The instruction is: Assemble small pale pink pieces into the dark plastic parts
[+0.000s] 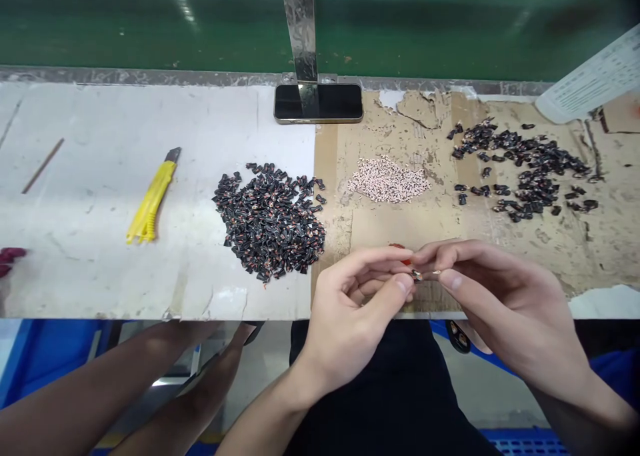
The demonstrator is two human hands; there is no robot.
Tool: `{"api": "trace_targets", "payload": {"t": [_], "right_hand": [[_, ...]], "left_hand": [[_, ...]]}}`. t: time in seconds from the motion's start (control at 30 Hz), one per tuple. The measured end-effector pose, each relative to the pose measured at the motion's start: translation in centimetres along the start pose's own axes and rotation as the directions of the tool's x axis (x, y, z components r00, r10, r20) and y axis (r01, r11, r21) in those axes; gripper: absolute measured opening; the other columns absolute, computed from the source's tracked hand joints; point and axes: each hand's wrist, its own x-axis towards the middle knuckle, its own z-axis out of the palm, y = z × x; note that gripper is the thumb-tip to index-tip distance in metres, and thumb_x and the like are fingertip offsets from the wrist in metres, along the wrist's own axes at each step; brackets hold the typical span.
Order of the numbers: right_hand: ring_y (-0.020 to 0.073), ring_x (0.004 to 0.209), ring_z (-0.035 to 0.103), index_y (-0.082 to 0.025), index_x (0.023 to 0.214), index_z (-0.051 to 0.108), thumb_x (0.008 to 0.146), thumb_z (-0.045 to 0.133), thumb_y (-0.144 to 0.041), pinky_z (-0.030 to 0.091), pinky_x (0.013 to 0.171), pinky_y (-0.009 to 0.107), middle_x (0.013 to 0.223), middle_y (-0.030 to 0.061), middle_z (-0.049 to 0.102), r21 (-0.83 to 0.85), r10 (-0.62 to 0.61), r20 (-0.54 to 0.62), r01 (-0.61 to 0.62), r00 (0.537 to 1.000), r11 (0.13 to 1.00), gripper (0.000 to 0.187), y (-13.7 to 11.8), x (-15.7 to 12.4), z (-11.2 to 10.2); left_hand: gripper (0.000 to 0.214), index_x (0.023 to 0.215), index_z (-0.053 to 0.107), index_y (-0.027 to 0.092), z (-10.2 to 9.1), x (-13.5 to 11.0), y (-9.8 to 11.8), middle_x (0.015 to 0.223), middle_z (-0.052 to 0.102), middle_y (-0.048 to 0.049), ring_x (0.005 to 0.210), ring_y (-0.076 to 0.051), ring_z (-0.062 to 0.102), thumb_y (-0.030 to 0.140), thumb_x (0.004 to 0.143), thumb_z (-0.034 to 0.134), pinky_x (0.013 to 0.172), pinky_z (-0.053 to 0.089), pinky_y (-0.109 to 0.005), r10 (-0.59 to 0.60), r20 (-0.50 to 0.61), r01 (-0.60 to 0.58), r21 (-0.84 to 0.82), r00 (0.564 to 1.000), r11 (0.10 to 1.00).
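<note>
My left hand (357, 309) is closed in a pinch, with a small black part (417, 276) between thumb and forefinger. Facing it, my right hand (505, 303) pinches a tiny pale piece (437, 273), its tip close to the black part; whether they touch is too small to tell. Something red (400, 251) shows behind my left fingertips, mostly hidden. To the left of my hands lies a big pile of small black parts (273, 223). Beyond them is a heap of tiny pinkish pieces (387, 180), and a looser group of black parts (535, 169) spreads at the right.
A yellow utility knife (153, 199) and a thin brown stick (43, 166) lie on the left. A phone (319, 103) rests at the back by a metal bracket (301, 29). A whitish container (590, 76) stands back right. Another person's bare limbs (115, 376) show lower left.
</note>
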Motion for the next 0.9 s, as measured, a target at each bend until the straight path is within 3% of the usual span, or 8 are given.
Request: {"api": "trace_targets", "payload": {"t": [0.13, 0.4, 0.7, 0.9], "right_hand": [[0.0150, 0.089, 0.081, -0.026, 0.086, 0.077, 0.094, 0.076, -0.024, 0.067, 0.078, 0.018, 0.101, 0.0010, 0.080, -0.022, -0.022, -0.003, 0.021, 1.000, 1.000, 0.009, -0.6, 0.1, 0.4], [0.0090, 0.095, 0.078, -0.026, 0.088, 0.076, 0.092, 0.077, -0.018, 0.061, 0.088, 0.010, 0.100, -0.0017, 0.079, -0.065, -0.098, -0.008, 0.097, 0.995, 0.993, 0.009, -0.1, 0.3, 0.6], [0.0125, 0.096, 0.079, -0.026, 0.092, 0.078, 0.093, 0.077, -0.019, 0.064, 0.088, 0.015, 0.102, 0.0002, 0.081, -0.177, -0.184, 0.038, 0.188, 0.982, 0.966, 0.008, -0.4, 0.4, 0.3], [0.0121, 0.092, 0.082, -0.030, 0.095, 0.081, 0.091, 0.081, -0.018, 0.065, 0.085, 0.015, 0.100, -0.0028, 0.084, -0.134, -0.208, 0.040, 0.211, 0.977, 0.968, 0.013, -0.1, 0.8, 0.0]], "left_hand": [[0.017, 0.104, 0.082, 0.020, 0.0, -0.1, 0.0, 0.095, 0.083, -0.0007, 0.079, -0.008, 0.076, 0.011, 0.090, 0.080, 0.077, 0.064, -0.013, 0.005, 0.005, -0.005, 0.000, 1.000, 1.000], [0.016, 0.102, 0.082, 0.023, -0.1, -0.1, 0.3, 0.094, 0.083, 0.0021, 0.075, -0.006, 0.076, 0.011, 0.091, 0.080, 0.075, 0.064, -0.012, 0.003, 0.016, -0.003, -0.004, 1.000, 1.000], [0.016, 0.100, 0.082, 0.023, 0.2, -0.3, 0.7, 0.091, 0.083, 0.0030, 0.073, -0.006, 0.076, 0.010, 0.091, 0.080, 0.074, 0.064, -0.012, 0.019, 0.008, -0.019, 0.046, 1.000, 0.999], [0.008, 0.094, 0.079, 0.018, 0.5, -0.3, 1.0, 0.084, 0.081, 0.0017, 0.070, -0.006, 0.076, 0.011, 0.091, 0.081, 0.072, 0.064, -0.011, 0.029, 0.011, -0.029, -0.025, 1.000, 0.999]]}}
